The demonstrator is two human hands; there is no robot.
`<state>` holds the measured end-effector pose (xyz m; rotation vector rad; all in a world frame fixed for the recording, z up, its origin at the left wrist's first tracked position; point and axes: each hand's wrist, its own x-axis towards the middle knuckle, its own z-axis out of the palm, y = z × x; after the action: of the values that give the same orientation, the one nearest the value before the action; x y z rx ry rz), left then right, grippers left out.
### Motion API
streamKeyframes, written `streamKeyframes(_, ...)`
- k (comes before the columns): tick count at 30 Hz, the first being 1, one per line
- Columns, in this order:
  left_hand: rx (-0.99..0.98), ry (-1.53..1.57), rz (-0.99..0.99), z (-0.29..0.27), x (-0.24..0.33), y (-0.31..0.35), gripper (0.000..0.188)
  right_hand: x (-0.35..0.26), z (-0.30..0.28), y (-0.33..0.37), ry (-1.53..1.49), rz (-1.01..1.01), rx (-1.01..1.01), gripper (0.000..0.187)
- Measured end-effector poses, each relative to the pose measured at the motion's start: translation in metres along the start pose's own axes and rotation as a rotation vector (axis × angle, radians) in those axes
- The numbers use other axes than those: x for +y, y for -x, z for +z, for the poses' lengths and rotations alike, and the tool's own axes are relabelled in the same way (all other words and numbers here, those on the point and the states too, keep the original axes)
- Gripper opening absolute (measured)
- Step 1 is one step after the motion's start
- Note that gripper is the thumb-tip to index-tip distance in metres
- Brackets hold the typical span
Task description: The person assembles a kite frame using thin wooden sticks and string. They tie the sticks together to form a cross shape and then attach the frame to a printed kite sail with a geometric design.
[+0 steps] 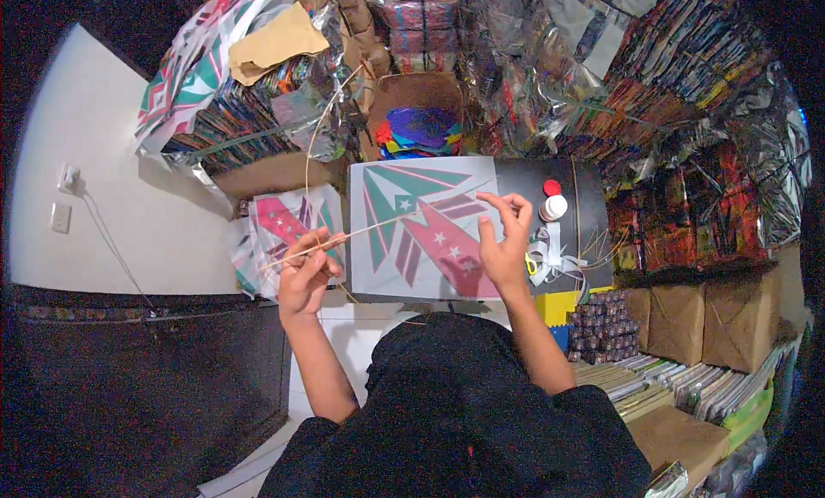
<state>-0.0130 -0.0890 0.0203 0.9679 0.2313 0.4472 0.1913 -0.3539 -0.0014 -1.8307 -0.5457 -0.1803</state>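
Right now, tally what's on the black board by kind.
Printed sheet: 1
Thin stick, held by left hand and right hand: 1
Round caps, red and white: 2
Total: 4

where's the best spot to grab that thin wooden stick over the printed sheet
Probably near its two ends, as the left hand and right hand do now. The thin stick runs slantwise above the printed sheet, so a fingertip pinch from above at each end should steady it; a mid-span grip would let it flex.
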Motion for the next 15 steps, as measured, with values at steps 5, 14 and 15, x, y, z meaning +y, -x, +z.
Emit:
streamKeyframes(5, -0.003, 0.003, 0.008, 0.000, 0.001, -0.001, 0.040, 0.010, 0.001, -0.002, 0.018, 0.030, -0.013, 0.035)
streamKeyframes(14, -0.011, -0.005, 0.010, 0.002, 0.003, -0.001, 0.041, 0.018, 0.005, -0.004, -0.015, 0.074, 0.012, 0.035)
streamKeyframes(15, -0.013, 0.001, 0.010, 0.002, 0.003, -0.001, 0.041, 0.019, 0.005, -0.004, -0.012, 0.071, 0.008, 0.036)
